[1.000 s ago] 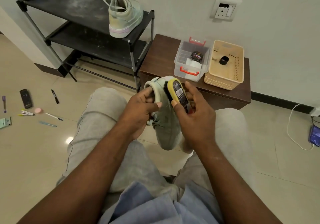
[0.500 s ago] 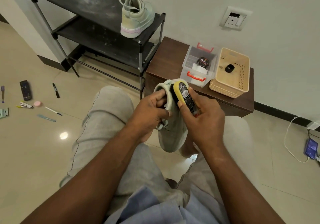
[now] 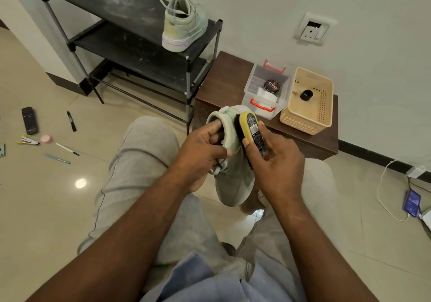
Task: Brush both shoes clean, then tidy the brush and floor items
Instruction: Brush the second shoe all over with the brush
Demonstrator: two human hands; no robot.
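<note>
A pale green shoe point(image 3: 233, 180) hangs toe-down between my knees. My left hand point(image 3: 200, 154) grips it at the collar, fingers inside the opening. My right hand point(image 3: 277, 164) holds a yellow-backed brush point(image 3: 253, 131) with a black label, its bristles pressed against the shoe's right side near the heel. The second pale green shoe point(image 3: 183, 25) stands on the top shelf of a black shoe rack point(image 3: 112, 5), heel toward me. On the floor at left lie a black remote point(image 3: 29, 120), a black marker point(image 3: 71, 121), a pink round item point(image 3: 45, 139), pens point(image 3: 67, 149) and a blue stick point(image 3: 57, 159).
A low brown cabinet point(image 3: 224, 77) carries a clear box point(image 3: 250, 87) with red handles holding a polish tin point(image 3: 271, 85), and a beige basket point(image 3: 326, 115) with a small black object. A phone point(image 3: 411, 202) on a white cable lies on the floor at right. A wall socket point(image 3: 312, 30) sits above.
The view has shifted slightly right. The brush has slid a little along the shoe's side while my left hand keeps its grip on the collar.
</note>
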